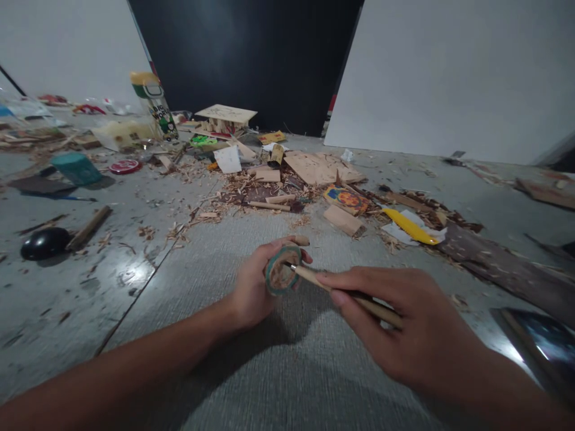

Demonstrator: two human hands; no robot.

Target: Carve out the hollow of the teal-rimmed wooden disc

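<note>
My left hand (254, 281) is wrapped round a small round wooden piece (279, 276) with a green-blue rim and a hollowed, bare-wood face. That face is tilted up toward me. In my right hand (404, 317) is a wood carving tool (368, 304) with a pale wooden handle, held like a pen. Its short metal tip touches or nearly touches the face of the round piece. My left fingers partly hide the far side of the piece.
Wood shavings and offcuts lie ahead, with a wood block (344, 221), a plywood sheet (321, 169) and a yellow cutter (409, 226). On the left are a black rounded object (45, 243) and a teal block (76, 169). A dark-screened device (545, 344) lies at right.
</note>
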